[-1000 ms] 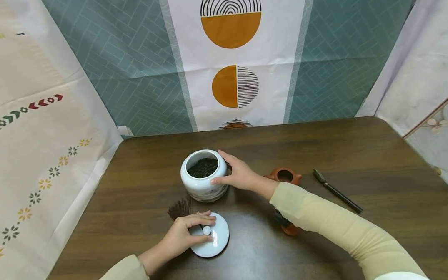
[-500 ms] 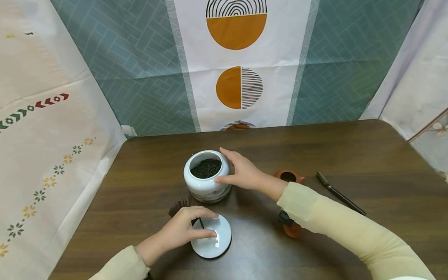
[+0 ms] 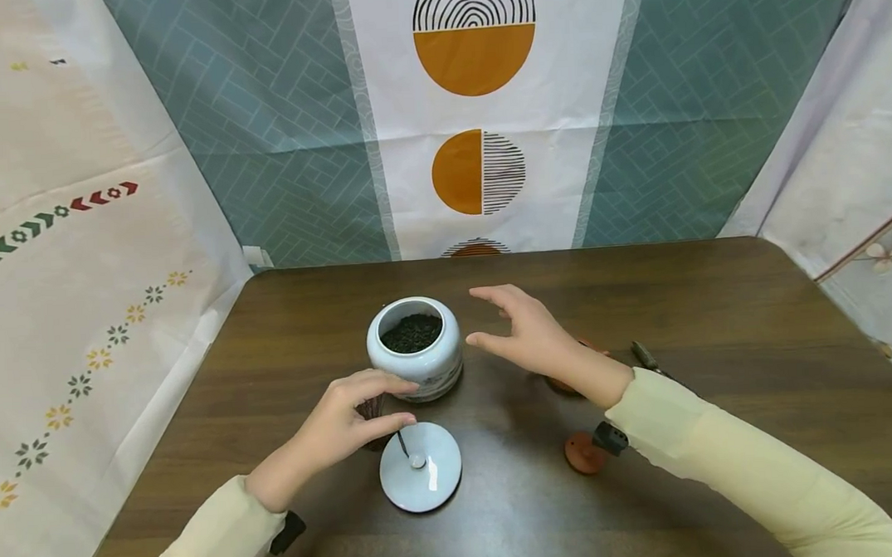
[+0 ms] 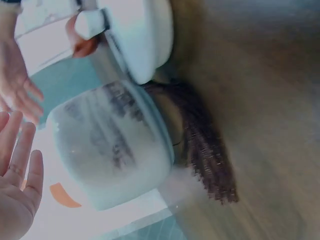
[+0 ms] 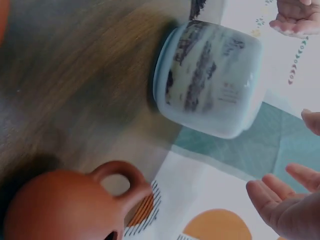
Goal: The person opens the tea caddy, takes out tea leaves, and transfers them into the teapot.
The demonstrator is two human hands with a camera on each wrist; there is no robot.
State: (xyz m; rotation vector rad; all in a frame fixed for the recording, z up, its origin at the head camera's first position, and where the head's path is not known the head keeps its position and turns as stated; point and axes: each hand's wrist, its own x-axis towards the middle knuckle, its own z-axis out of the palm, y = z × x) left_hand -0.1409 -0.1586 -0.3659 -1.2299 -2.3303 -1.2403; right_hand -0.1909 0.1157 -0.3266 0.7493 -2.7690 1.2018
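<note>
A white porcelain jar (image 3: 426, 369) with a dark landscape print stands uncovered, dark tea leaves (image 3: 413, 334) inside it. Its white round lid (image 3: 434, 482) lies knob-up on the table in front. My left hand (image 3: 336, 420) hovers above and left of the lid, fingers and thumb spread apart, nothing between them. To the right of the jar, my right hand (image 3: 526, 333) is in the air with parted fingers, clear of the jar wall. A dark brown bundle of strands (image 4: 202, 140) lies between jar and lid, partly hidden by the left hand in the head view.
Below my right forearm are a reddish clay teapot (image 5: 65, 207), mostly hidden in the head view, and its small clay lid (image 3: 582, 454). A dark-handled brush (image 3: 644, 355) lies farther right, partly behind the sleeve. Cloth hangs along the table's back (image 3: 300, 193).
My left hand has let go of the lid's knob and risen toward the jar. My right hand has come off the jar and moved right. Jar and lid stay put.
</note>
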